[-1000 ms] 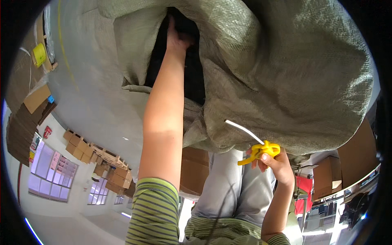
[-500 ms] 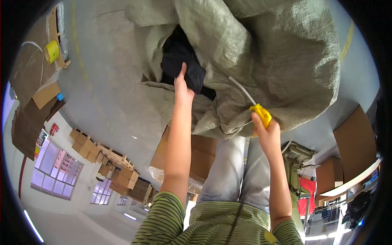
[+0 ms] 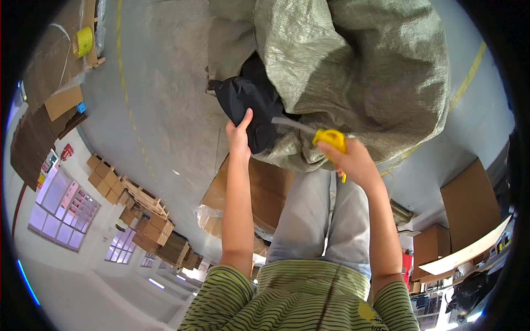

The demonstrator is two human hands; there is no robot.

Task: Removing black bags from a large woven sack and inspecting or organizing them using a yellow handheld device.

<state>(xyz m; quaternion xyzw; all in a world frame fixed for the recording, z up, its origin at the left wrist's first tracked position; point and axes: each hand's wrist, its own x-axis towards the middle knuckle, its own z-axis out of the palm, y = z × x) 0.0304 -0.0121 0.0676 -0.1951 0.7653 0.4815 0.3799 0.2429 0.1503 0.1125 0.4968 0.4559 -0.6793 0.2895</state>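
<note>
My left hand (image 3: 240, 136) is closed on a black cloth item (image 3: 258, 124) at the opening of a large grey-green woven sack (image 3: 381, 83). The thumb lies on top of the cloth; the other fingers are mostly hidden beneath it. Part of the cloth runs back into the dark mouth of the sack. My right hand (image 3: 355, 163) grips a yellow-handled tool (image 3: 329, 139) with a long, thin, pale shaft. Its shaft points left, and the tip is close to the cloth's right side; whether they touch I cannot tell. Motion slightly blurs the tool.
An opened cardboard box (image 3: 265, 190) with clear plastic stands beside my legs under the sack. Cardboard boxes (image 3: 105, 179) and wooden pallets line the left. A yellow roll (image 3: 84, 42) sits at far left. More cardboard (image 3: 473, 201) stands at right. Yellow lines mark the grey floor.
More of the black cloth shows outside the sack mouth, on its left. My right hand has moved up and left, and the tool's shaft has swung toward the cloth.
</note>
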